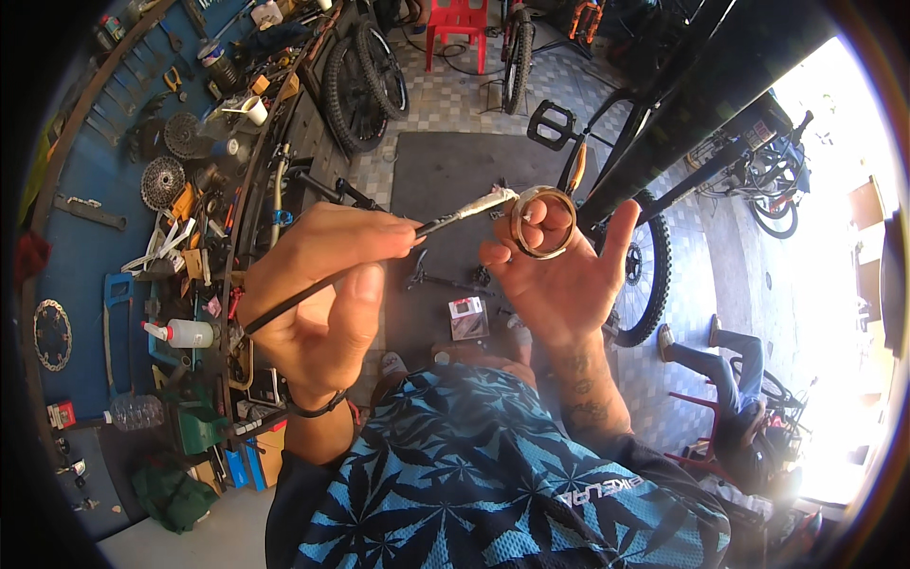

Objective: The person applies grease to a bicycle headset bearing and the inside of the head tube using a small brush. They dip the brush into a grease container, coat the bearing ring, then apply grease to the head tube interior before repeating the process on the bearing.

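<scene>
Pinching a thin black brush (438, 225) in the left hand (313, 275), centre of frame; white paste (488, 202) on its tip, near left rim of the metal ring (540, 253), contact unclear. Right hand (569, 289) grips ring with curled fingers, thumb clear. Risk: loosened fingers could drop ring; a jolt could shed paste. Brush axis runs lower left to upper right, tip upper right.

Workshop interior. Floor: gray-and-white checkered square tiles (431, 109), dark gray rectangular mat (427, 161) lying on top in the middle. Left side: blue panel (85, 270) hung with hand tools, cluttered surface beside it. Far end: red plastic chair (457, 36) standing on tiles. Right side: strong white daylight (844, 123), details washed out.
</scene>
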`<state>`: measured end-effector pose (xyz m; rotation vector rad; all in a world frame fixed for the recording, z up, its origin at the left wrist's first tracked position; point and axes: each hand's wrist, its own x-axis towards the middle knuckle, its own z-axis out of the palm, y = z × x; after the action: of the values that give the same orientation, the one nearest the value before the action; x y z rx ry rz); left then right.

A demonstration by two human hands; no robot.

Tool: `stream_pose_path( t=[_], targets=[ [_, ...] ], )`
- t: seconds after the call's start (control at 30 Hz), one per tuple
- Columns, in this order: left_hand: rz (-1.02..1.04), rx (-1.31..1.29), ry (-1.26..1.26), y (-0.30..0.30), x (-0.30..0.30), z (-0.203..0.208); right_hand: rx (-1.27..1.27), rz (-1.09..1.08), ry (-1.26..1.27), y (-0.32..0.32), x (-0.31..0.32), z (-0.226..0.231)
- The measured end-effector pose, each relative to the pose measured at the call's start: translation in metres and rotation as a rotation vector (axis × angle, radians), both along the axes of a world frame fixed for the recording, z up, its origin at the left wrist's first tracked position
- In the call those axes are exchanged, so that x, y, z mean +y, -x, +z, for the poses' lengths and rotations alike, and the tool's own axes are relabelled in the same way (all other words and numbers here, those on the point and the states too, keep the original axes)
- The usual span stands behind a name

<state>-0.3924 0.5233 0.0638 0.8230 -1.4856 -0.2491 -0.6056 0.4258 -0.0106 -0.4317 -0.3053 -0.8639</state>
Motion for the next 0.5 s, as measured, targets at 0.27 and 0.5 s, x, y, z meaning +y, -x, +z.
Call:
stream_pose_path(
  t=[0.27, 0.5],
  targets=[
    [-0.046, -0.096, -0.037, 0.001, 0.002, 0.000, 0.004, -0.010, 0.016, 0.002, 0.000, 0.000],
    [-0.069, -0.012, -0.057, 0.007, 0.010, -0.001, 0.019, -0.011, -0.071, 0.002, 0.004, 0.005]
  ],
)
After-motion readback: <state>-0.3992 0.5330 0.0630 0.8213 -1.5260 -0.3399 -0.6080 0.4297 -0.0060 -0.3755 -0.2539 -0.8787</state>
